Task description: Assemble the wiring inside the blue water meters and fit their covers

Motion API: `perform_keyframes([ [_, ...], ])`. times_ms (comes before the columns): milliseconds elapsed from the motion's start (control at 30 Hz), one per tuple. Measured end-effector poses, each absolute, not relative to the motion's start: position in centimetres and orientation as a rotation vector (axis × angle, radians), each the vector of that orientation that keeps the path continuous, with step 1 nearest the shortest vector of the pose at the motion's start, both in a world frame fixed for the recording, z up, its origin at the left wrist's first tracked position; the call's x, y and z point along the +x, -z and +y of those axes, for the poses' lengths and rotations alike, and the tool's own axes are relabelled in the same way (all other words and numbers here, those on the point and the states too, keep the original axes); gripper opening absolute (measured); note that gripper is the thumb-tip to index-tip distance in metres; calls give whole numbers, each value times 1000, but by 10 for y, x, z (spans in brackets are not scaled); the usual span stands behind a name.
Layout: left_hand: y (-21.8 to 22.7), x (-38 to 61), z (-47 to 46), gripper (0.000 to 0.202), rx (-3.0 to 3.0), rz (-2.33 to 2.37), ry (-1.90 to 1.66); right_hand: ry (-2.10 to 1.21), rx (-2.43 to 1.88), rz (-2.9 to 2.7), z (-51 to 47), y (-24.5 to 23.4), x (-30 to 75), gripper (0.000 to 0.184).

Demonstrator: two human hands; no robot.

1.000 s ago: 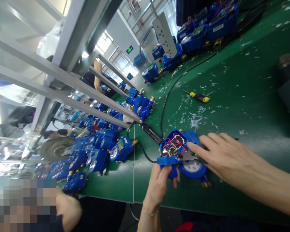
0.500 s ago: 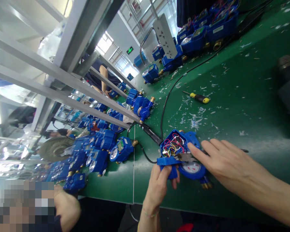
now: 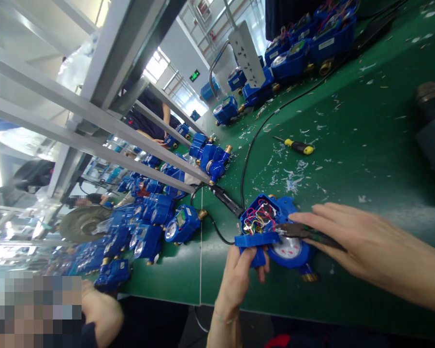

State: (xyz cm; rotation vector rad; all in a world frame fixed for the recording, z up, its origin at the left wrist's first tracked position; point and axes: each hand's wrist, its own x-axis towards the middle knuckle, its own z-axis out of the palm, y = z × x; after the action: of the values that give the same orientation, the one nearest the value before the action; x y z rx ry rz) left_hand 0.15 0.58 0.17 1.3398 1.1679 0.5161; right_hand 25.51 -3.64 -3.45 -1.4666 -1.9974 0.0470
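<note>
An opened blue water meter (image 3: 293,209) lies on the green bench, with red and yellow wires (image 3: 263,211) showing in its box and a white dial (image 3: 289,249) at its near side. My left hand (image 3: 236,275) pinches the blue cover (image 3: 256,239) at the box's near edge. In my right hand (image 3: 348,224) is a pair of dark pliers (image 3: 299,231), its jaws pointing left at the box's edge beside the cover. Whether the jaws grip anything is too small to tell.
A yellow-black screwdriver (image 3: 299,146) and pale shavings lie beyond the meter. A black tool (image 3: 226,200) with a cable rests at its left. Several blue meters (image 3: 183,223) crowd the left under a metal frame (image 3: 94,113). Another person's arm (image 3: 103,307) is at lower left.
The pliers and my right hand have drawn back to the right and turned a little, so the handles now show. My left hand stays on the cover.
</note>
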Motion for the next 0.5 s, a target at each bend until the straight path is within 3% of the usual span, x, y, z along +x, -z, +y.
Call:
perform_keyframes([
  [233,-6,4,6,31,1391,1175,-473,156,-1472,-2097,-32,19,248,38],
  [500,-9,5,7,33,1421,1187,-447,168,-1427,-2128,-21,11,243,35],
])
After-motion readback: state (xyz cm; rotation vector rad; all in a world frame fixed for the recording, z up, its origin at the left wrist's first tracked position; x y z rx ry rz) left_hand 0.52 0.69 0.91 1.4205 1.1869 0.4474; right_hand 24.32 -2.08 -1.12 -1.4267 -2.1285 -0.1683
